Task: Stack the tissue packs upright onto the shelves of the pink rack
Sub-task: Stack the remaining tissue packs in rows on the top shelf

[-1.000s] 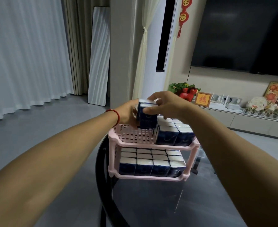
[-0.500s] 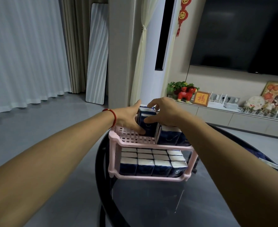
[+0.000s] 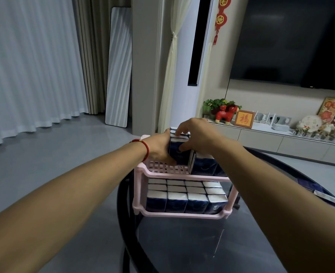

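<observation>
Nearest the camera, two bare forearms reach forward over a dark, glossy round counter (image 3: 182, 249) with a black rim. On it stands the pink rack (image 3: 141, 186), a two-shelf plastic frame with slotted floors.

The lower shelf (image 3: 182, 214) is packed with tissue packs (image 3: 186, 196) standing upright, dark blue wrappers with white tops, in rows from front to back. On the upper shelf (image 3: 168, 168) the left front part shows bare pink grid, while upright packs (image 3: 206, 166) fill the right side, partly hidden behind the right forearm.

Both hands meet over the upper shelf on a small group of held packs (image 3: 177, 152), which stands upright at the back of the bare grid, touching the packs on the right. The left hand (image 3: 159, 147), with a red cord bracelet (image 3: 144, 149) at the wrist, cups the group's left side with fingers curled round it. The right hand (image 3: 194, 134) grips it from above and from the right, thumb pressed on the front face and fingers curled over the white tops. Whether the group's base rests fully on the grid cannot be told.

At the right edge of the counter lie more dark blue packs (image 3: 320, 194), well apart from the rack.

Farther off are a grey floor, white curtains, a leaning white panel (image 3: 119, 66), a low cabinet (image 3: 281, 138) bearing a red figurine (image 3: 224, 113), a framed character and small ornaments, and a large dark television (image 3: 292, 40) on the wall.
</observation>
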`<act>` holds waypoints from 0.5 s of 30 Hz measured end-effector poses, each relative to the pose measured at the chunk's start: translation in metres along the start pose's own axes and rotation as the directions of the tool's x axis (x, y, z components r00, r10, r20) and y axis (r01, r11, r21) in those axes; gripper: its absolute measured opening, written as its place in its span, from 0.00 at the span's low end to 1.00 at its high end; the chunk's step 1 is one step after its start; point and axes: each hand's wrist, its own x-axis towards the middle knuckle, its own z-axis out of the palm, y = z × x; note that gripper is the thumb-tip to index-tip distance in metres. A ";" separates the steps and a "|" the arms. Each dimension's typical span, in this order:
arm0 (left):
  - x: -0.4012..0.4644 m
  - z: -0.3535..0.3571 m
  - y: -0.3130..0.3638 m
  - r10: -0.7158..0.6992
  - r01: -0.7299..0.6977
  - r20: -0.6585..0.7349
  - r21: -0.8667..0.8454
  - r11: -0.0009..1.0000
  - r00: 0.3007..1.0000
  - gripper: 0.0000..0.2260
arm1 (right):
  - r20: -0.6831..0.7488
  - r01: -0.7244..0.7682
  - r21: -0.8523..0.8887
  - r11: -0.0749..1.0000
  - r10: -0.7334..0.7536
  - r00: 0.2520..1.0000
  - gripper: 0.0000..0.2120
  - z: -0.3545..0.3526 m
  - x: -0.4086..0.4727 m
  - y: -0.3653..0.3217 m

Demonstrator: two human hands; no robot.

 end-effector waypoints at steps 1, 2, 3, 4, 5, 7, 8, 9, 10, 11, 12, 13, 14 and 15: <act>0.001 0.002 0.000 -0.007 0.007 -0.013 0.002 1.000 1.000 0.44 | -0.001 0.000 0.001 1.000 0.000 1.000 0.24 0.001 0.000 0.001; 0.002 0.004 -0.001 -0.020 0.020 -0.024 -0.006 1.000 1.000 0.44 | -0.001 0.002 0.006 1.000 -0.002 1.000 0.24 0.000 -0.001 0.002; 0.002 0.007 -0.001 -0.029 0.028 -0.038 -0.023 0.999 0.999 0.44 | -0.001 0.007 0.022 1.000 -0.007 1.000 0.23 0.000 -0.002 0.003; 0.003 0.008 -0.001 -0.044 0.042 -0.047 -0.042 0.998 0.998 0.44 | -0.009 0.015 0.051 0.999 -0.015 1.000 0.22 -0.001 -0.003 0.005; 0.004 0.009 -0.001 -0.053 0.050 -0.054 -0.059 0.997 0.997 0.45 | -0.029 0.022 0.091 0.996 -0.019 0.999 0.20 -0.002 -0.004 0.008; 0.004 0.010 0.001 -0.061 0.057 -0.048 -0.092 0.994 0.997 0.50 | -0.109 0.027 0.175 0.984 -0.008 0.994 0.15 -0.005 -0.009 0.014; 0.003 0.010 0.001 -0.060 0.056 -0.039 -0.111 0.992 0.997 0.52 | -0.149 0.024 0.208 0.978 0.008 0.989 0.14 -0.007 -0.012 0.019; 0.003 0.009 0.000 -0.052 0.047 -0.033 -0.132 0.990 0.998 0.53 | -0.181 0.022 0.235 0.972 0.022 0.983 0.12 -0.008 -0.017 0.023; 0.002 0.008 0.000 -0.048 0.044 -0.024 -0.153 0.987 0.999 0.53 | -0.206 0.022 0.258 0.966 0.033 0.978 0.11 -0.010 -0.023 0.026; 0.001 0.007 -0.001 -0.043 0.040 -0.016 -0.180 0.983 0.999 0.53 | -0.230 0.027 0.276 0.961 0.039 0.973 0.11 -0.011 -0.029 0.030; 0.000 0.006 -0.001 -0.039 0.037 -0.008 -0.205 0.978 0.999 0.53 | -0.257 0.035 0.289 0.957 0.042 0.965 0.11 -0.012 -0.037 0.033; -0.001 0.005 -0.003 -0.031 0.030 0.000 -0.225 0.974 1.000 0.52 | -0.291 0.048 0.302 0.952 0.044 0.956 0.11 -0.013 -0.044 0.035; -0.002 0.004 -0.003 -0.029 0.031 0.011 -0.235 0.972 1.000 0.52 | -0.326 0.062 0.315 0.947 0.046 0.944 0.11 -0.014 -0.053 0.037; -0.003 0.003 -0.002 -0.022 0.026 0.017 -0.245 0.969 1.000 0.51 | -0.357 0.076 0.328 0.942 0.049 0.933 0.12 -0.015 -0.062 0.037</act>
